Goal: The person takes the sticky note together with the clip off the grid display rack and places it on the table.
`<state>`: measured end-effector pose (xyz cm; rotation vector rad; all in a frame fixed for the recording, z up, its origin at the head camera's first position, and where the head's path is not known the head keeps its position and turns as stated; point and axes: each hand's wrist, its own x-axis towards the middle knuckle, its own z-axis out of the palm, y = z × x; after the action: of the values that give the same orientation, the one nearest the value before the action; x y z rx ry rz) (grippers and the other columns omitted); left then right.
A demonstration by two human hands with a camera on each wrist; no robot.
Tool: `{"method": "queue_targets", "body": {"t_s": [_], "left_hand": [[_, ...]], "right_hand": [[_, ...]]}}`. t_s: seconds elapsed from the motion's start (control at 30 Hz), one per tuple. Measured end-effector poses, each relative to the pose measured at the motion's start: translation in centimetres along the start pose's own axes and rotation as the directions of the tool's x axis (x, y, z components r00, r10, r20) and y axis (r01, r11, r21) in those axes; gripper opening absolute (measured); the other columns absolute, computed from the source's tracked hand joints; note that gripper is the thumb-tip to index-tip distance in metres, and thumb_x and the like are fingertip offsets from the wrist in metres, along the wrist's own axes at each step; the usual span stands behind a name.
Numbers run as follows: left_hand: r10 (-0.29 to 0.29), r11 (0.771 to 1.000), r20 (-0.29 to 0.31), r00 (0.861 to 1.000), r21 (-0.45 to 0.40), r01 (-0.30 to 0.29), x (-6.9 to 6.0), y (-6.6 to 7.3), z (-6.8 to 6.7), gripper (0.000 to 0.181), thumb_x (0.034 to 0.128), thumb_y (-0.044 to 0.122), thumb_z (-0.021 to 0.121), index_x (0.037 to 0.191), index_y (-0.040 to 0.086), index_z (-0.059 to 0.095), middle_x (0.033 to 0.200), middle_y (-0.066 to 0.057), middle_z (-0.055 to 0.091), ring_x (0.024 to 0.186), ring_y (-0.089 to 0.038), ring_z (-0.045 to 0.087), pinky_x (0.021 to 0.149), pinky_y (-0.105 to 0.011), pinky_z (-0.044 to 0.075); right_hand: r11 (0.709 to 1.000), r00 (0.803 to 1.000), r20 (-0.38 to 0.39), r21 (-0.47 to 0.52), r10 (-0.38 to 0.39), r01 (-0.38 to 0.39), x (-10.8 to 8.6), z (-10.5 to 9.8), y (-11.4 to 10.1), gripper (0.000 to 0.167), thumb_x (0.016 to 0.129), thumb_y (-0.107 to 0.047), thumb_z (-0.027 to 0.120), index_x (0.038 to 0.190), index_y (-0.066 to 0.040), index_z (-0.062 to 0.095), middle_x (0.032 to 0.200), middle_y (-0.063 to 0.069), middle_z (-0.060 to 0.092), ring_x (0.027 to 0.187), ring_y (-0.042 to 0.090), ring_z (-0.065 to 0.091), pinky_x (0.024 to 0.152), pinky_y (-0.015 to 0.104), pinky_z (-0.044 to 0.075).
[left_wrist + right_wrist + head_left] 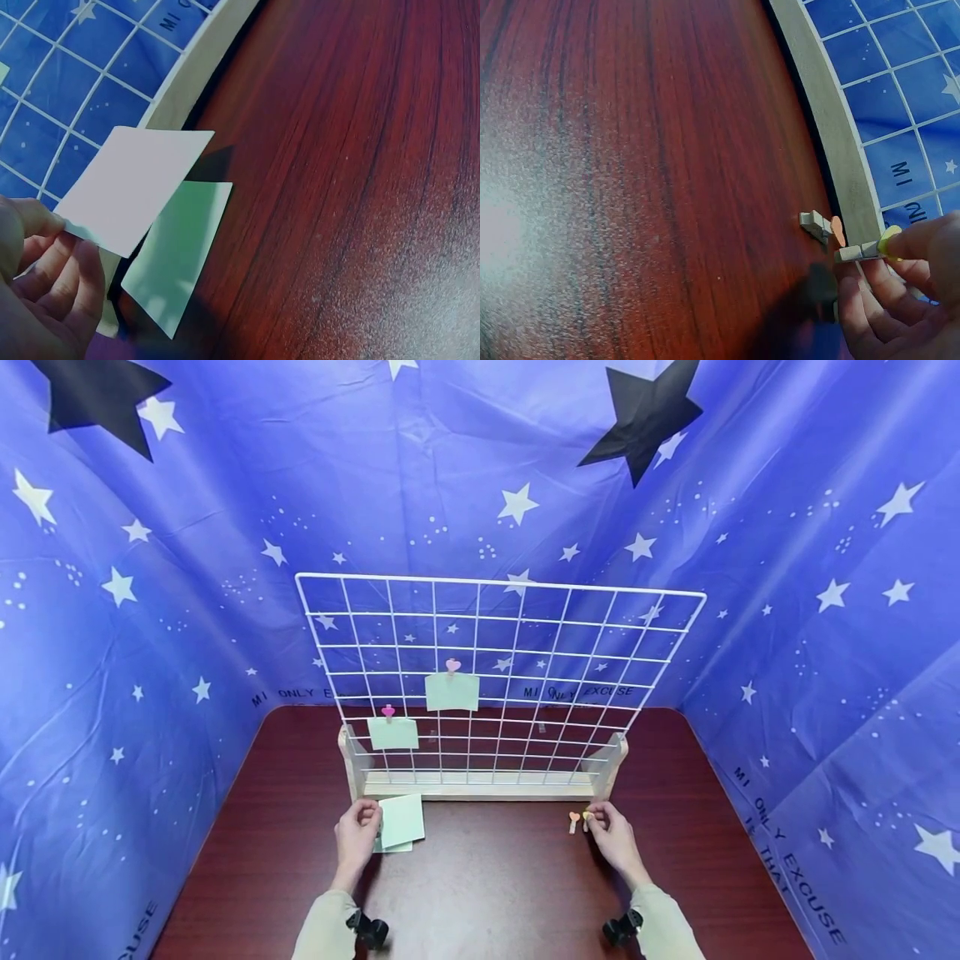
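Note:
My left hand pinches one pale green paper note by its edge, between thumb and fingers. Beneath that sheet, another green note lies on the table. On the right, my right hand holds a small wooden clothespin with a yellow heart by its heart end. Beside it on the tabletop lies a clothespin with an orange heart. Ahead of both hands stands a white wire grid, where pink-heart clothespins hold two green notes.
The grid sits in a wooden base along the back of the dark red table. A blue star-patterned cloth surrounds the table at the back and sides.

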<state>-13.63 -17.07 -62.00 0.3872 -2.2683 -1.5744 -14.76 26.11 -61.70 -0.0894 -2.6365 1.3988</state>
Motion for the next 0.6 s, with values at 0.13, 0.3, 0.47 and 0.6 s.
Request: {"method": "queue_targets", "body": {"t_s": [0.13, 0.3, 0.47, 0.6], "left_hand": [[-0.015, 0.998, 0.016, 1.000, 0.065, 0.014, 0.2, -0.4, -0.2, 0.004, 0.0838, -0.001, 0.065, 0.086, -0.004, 0.066, 0.074, -0.008, 0.067, 0.059, 0.003, 0.054, 0.055, -0.015, 0.046], [-0.028, 0.994, 0.018, 0.999, 0.108, 0.026, 0.2, -0.6, -0.3, 0.004, 0.0836, 0.000, 0.065, 0.087, -0.002, 0.067, 0.074, -0.005, 0.067, 0.059, 0.002, 0.053, 0.056, -0.016, 0.045], [-0.046, 0.990, 0.022, 0.999, 0.137, 0.043, 0.1, -0.8, -0.4, 0.005, 0.0815, -0.001, 0.065, 0.087, 0.000, 0.067, 0.073, -0.003, 0.068, 0.060, -0.002, 0.057, 0.056, -0.019, 0.046], [-0.060, 0.982, 0.032, 0.998, 0.179, 0.053, 0.0, -1.0, -0.5, 0.007, 0.0814, 0.002, 0.064, 0.088, 0.001, 0.067, 0.074, -0.003, 0.067, 0.062, -0.008, 0.058, 0.060, -0.024, 0.045]], "right_hand": [[0.998, 0.999, 0.012, -0.040, 0.040, -0.039, -0.2, 0.1, 0.2, 0.009, 0.088, 0.004, 0.061, 0.097, 0.003, 0.063, 0.085, 0.012, 0.067, 0.070, 0.012, 0.060, 0.064, 0.022, 0.046], [0.998, 0.999, 0.007, -0.057, 0.038, -0.037, -0.3, 0.5, 0.5, 0.008, 0.087, 0.003, 0.063, 0.095, 0.002, 0.064, 0.084, 0.011, 0.069, 0.073, 0.015, 0.063, 0.064, 0.023, 0.048], [0.997, 0.999, -0.011, -0.065, 0.044, -0.044, -0.1, 0.9, 0.8, 0.005, 0.088, 0.001, 0.063, 0.092, 0.002, 0.064, 0.080, 0.009, 0.068, 0.071, 0.013, 0.062, 0.063, 0.023, 0.048], [0.996, 0.999, -0.022, -0.079, 0.046, -0.047, -0.1, 1.0, 0.7, 0.004, 0.088, 0.000, 0.062, 0.091, 0.002, 0.065, 0.081, 0.009, 0.067, 0.070, 0.012, 0.060, 0.062, 0.023, 0.047]]}}
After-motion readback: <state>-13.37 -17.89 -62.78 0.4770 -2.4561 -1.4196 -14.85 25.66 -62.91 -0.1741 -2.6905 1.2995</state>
